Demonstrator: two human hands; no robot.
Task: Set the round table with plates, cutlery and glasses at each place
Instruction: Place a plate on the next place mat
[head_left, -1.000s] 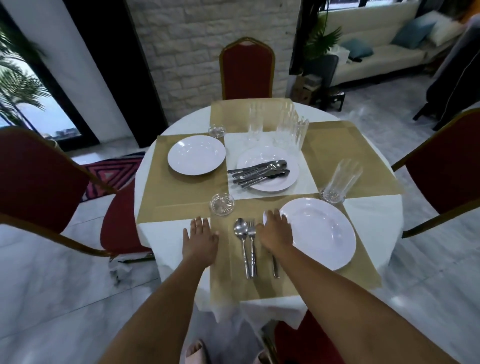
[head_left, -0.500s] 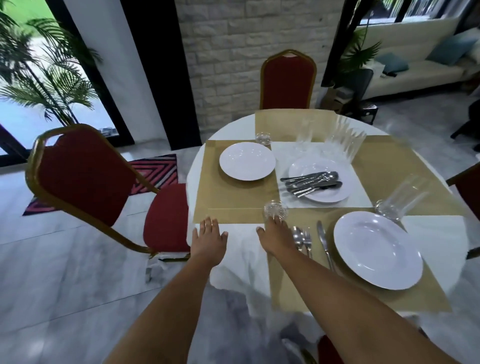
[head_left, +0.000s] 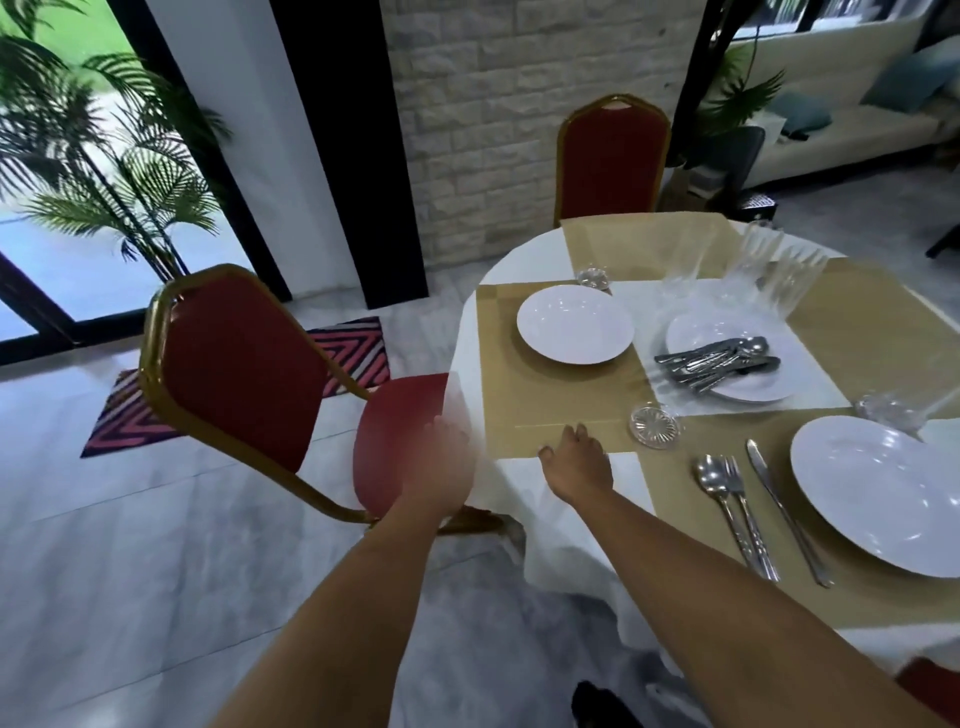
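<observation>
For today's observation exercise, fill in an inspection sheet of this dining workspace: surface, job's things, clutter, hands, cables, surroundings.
Surface: round table, white cloth, gold placemats.
Job's things: near plate with spoon, fork, knife to its left; bare plate; middle plate holding spare cutlery; clear glasses grouped beyond.
Clutter: nothing seen.
Hands: left hand blurred, off the table edge, empty; right hand on the placemat edge, empty.
Cables: nothing seen.
Surroundings: red chair, palm plant, sofa.

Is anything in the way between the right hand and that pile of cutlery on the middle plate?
Yes. A small glass dish sits on the mat between the right hand and the cutlery pile; the hand would pass over or beside it.
</observation>
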